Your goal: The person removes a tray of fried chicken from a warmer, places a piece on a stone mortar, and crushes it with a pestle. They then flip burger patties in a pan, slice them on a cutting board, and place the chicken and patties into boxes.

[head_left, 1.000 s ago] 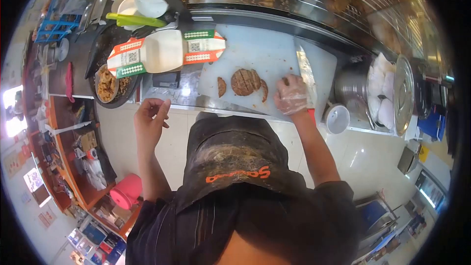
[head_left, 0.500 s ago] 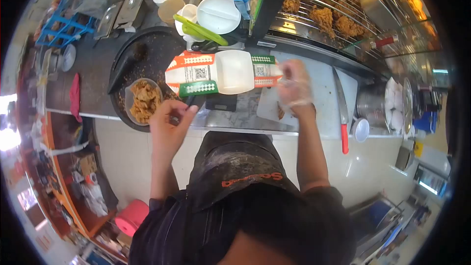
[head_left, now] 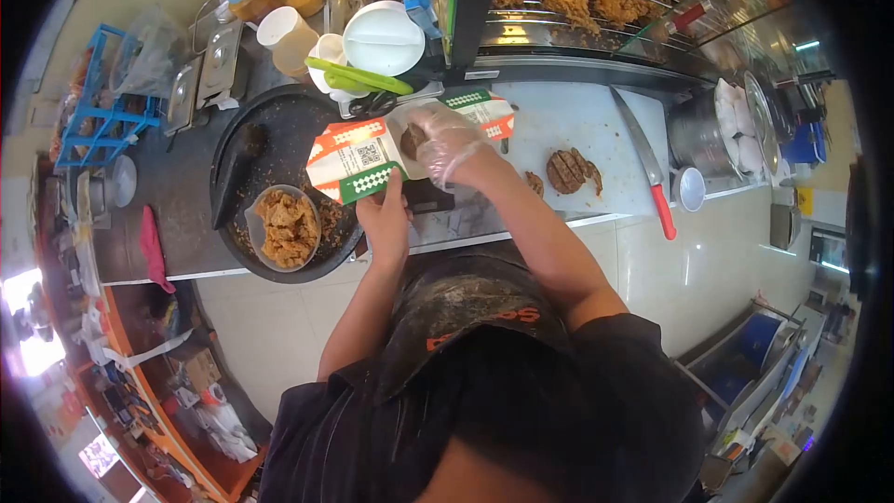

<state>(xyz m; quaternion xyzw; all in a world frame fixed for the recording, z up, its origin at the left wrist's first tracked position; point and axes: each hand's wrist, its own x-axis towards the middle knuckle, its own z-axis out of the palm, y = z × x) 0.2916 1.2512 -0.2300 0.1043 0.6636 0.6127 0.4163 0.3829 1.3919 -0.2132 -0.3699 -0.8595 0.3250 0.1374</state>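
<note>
My left hand (head_left: 384,224) grips the near edge of an unfolded paper food box (head_left: 345,151), its thumb against the green-patterned flap. The box has white, orange and green printing with a QR code. My right hand (head_left: 449,142), in a clear plastic glove, reaches into the middle of the box and holds a brown piece of meat (head_left: 411,141). Its fingertips are partly hidden. Beneath the box, the dark scale (head_left: 430,197) is mostly covered. Grill-marked brown meat (head_left: 568,171) lies on the white cutting board (head_left: 549,126), right of my right forearm.
A red-handled knife (head_left: 644,151) lies on the board, its handle past the counter edge. A bowl of fried chicken (head_left: 287,226) sits on a round black tray (head_left: 244,251). Green tongs (head_left: 361,76) rest by white containers. A glass cabinet of fried chicken (head_left: 568,5) stands behind.
My gloved right hand has moved left from the box's right flap into its middle, with meat in it. My left hand has come up to the box's edge. The meat on the board is now uncovered.
</note>
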